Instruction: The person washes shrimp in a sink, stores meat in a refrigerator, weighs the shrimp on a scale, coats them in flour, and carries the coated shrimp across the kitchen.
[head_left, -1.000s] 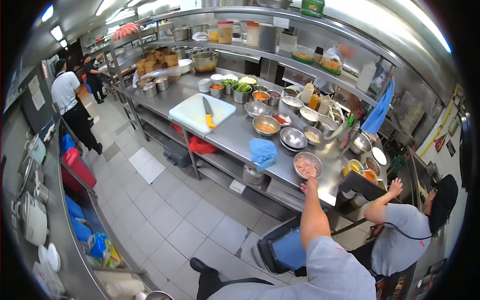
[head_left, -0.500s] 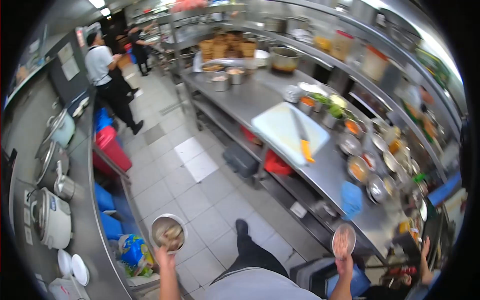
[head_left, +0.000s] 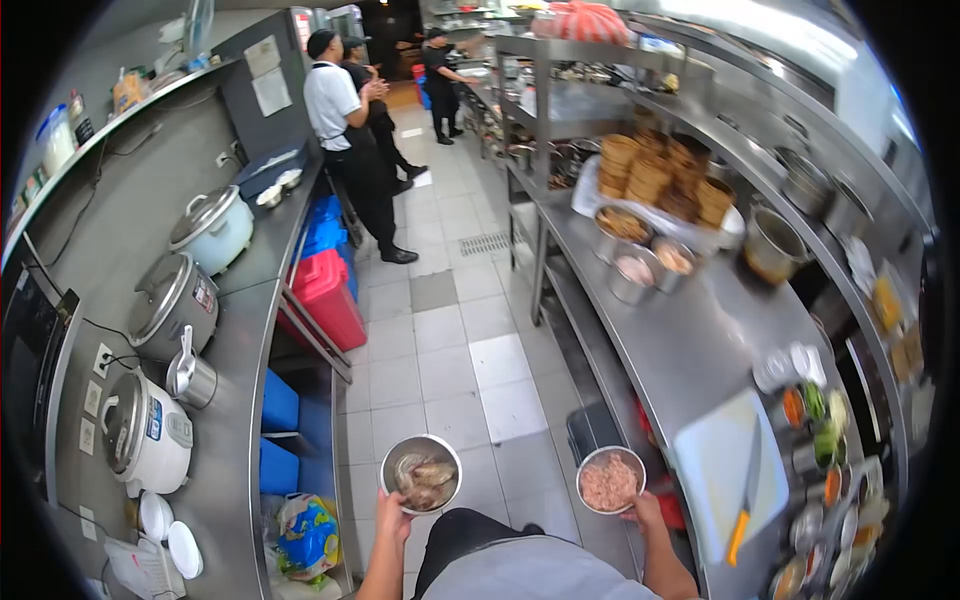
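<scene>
My left hand [head_left: 393, 517] is closed on the rim of a steel bowl [head_left: 438, 449]. Greyish-brown raw pieces [head_left: 424, 482], perhaps shrimp, lie in it. A second steel bowl [head_left: 607, 509], full of pink minced meat [head_left: 608, 481], is gripped at its right side by my right hand [head_left: 646, 511]. Both bowls are held upright in front of my body, apart from each other, above the tiled floor. To the right of the minced meat, a white cutting board [head_left: 702, 470] lies on the steel table with a yellow-handled knife [head_left: 739, 535] on it.
Rice cookers [head_left: 150, 432] line the left counter [head_left: 235, 400]. A red bin [head_left: 330, 300] stands under it. Several people [head_left: 340, 130] stand up the aisle [head_left: 430, 345]. On the right table are steel pots [head_left: 632, 277], bamboo steamers [head_left: 650, 175] and a large pot [head_left: 772, 245].
My view has turned right-to-left toward the aisle, and I am farther along it. Both bowls stay in my hands and now appear closer together.
</scene>
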